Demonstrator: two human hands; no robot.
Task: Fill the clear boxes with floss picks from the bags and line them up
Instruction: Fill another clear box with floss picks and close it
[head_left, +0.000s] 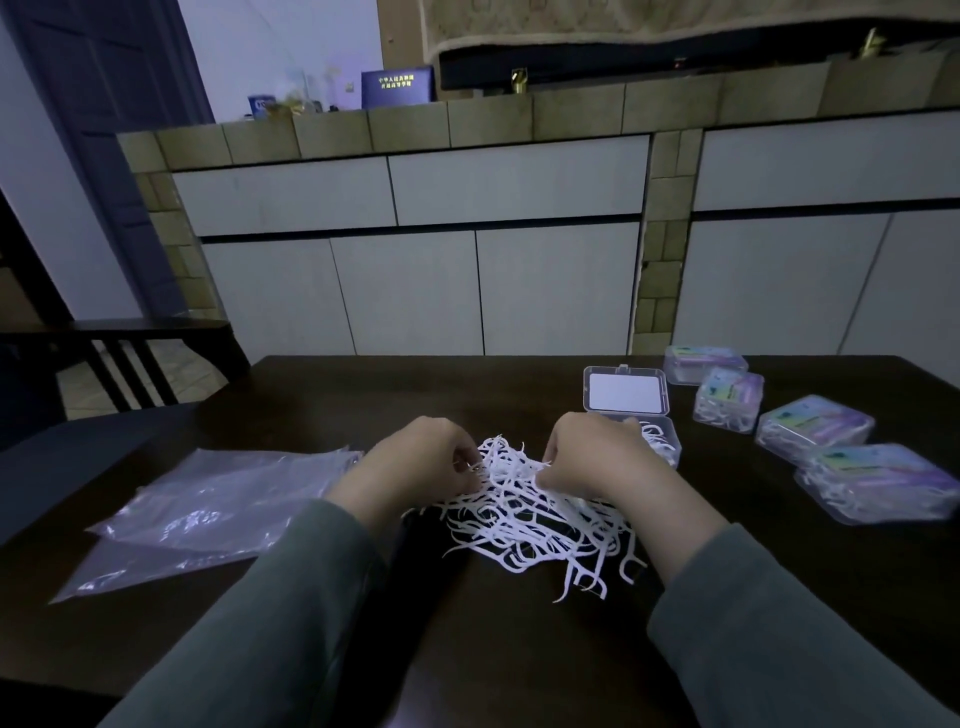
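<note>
While we gather the loose pile of white plastic floss picks (524, 509) at the middle of the dark wooden counter (322, 395), our left hand (431, 457) curls its fingers and pinches a few picks at the pile's left edge, and our right hand (587, 452) curls into the pile's far right side, fingertips buried among the picks, so we judge it to be gripping some too, though its hold is partly hidden. We keep both hands close together over the heap, probably to bunch the picks the same way round before they go into a box. Just beyond our right hand stands the open clear plastic box (626, 395), its hinged lid tilted back; the tray below already holds some white picks, though how full it is we cannot tell behind the hand. To the right, well apart from the pile, four closed clear boxes with coloured labels (815, 426) lie in a rough diagonal row, each showing picks inside, so we judge much of the task done. On our left lie flattened clear plastic bags (208, 509), seemingly emptied, set aside out of the working space.
</note>
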